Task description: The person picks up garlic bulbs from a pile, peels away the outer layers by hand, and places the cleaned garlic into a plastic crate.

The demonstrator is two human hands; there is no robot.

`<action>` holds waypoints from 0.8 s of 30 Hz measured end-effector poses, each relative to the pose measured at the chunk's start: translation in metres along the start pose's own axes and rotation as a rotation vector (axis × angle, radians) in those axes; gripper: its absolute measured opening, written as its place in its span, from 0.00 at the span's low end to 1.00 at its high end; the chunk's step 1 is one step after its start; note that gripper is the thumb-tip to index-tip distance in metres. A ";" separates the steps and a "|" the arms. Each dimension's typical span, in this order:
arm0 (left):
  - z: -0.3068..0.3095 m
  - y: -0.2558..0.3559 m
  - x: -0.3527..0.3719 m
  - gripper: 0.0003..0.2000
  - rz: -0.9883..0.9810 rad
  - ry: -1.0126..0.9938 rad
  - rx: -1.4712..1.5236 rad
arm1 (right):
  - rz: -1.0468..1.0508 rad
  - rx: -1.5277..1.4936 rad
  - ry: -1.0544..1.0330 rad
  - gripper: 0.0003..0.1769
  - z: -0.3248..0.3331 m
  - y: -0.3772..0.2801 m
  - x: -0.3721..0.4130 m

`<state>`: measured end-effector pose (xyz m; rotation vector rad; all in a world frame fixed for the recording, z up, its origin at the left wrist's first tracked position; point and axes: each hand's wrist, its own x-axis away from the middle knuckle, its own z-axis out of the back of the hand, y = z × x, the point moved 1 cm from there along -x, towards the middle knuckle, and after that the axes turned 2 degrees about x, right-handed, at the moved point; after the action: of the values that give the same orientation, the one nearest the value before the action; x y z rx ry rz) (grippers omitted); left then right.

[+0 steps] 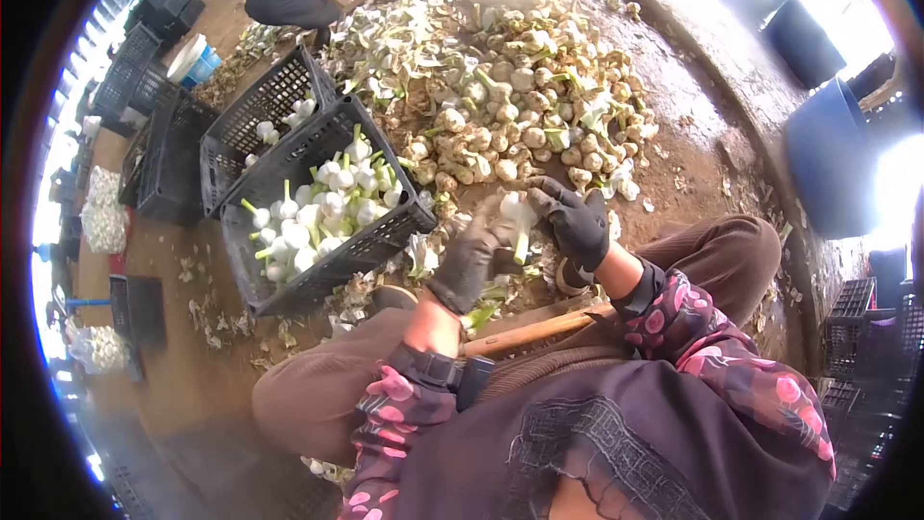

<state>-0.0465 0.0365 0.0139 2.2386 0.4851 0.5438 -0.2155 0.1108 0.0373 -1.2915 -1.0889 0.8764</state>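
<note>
Between my two gloved hands is a white garlic bulb (518, 211) with a short green stem pointing down. My left hand (472, 255), in a dark glove, has its fingers against the bulb's left side. The dark-gloved right hand (575, 221) bends its fingers at the bulb's right side. Just beyond the hands lies a heap of unpeeled garlic bulbs (505, 114). A black crate (327, 265) to the left holds white garlic bulbs (322, 207) with green stems.
Behind the near crate stands another black crate (226, 140) with a few bulbs. A co-worker's bent leg (289, 0) is at the top. A wooden handle (534, 332) crosses my lap. A large blue tub (826, 162) stands at right, near stacked crates (852, 327).
</note>
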 end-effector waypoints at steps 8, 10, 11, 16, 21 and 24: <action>-0.016 -0.015 -0.002 0.32 -0.160 0.340 -0.372 | 0.302 0.784 0.046 0.15 -0.012 -0.023 -0.002; -0.016 -0.016 -0.002 0.33 -0.324 0.408 -0.627 | 0.410 1.001 -0.015 0.14 -0.017 -0.030 0.002; -0.015 -0.017 -0.001 0.33 -0.323 0.407 -0.626 | 0.408 1.002 -0.015 0.14 -0.017 -0.029 0.001; -0.020 -0.011 0.007 0.33 -0.173 0.390 -0.378 | 0.445 1.064 -0.001 0.11 -0.018 -0.017 -0.004; -0.016 -0.012 0.009 0.31 -0.071 0.448 -0.451 | 0.515 1.023 -0.028 0.10 -0.019 -0.015 -0.003; -0.005 -0.017 0.005 0.31 -0.176 0.468 -0.721 | 0.473 1.149 -0.063 0.10 -0.020 -0.018 -0.003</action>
<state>-0.0472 0.0525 0.0056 1.3666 0.5947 0.9757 -0.1991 0.1001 0.0555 -0.5154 -0.1612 1.5772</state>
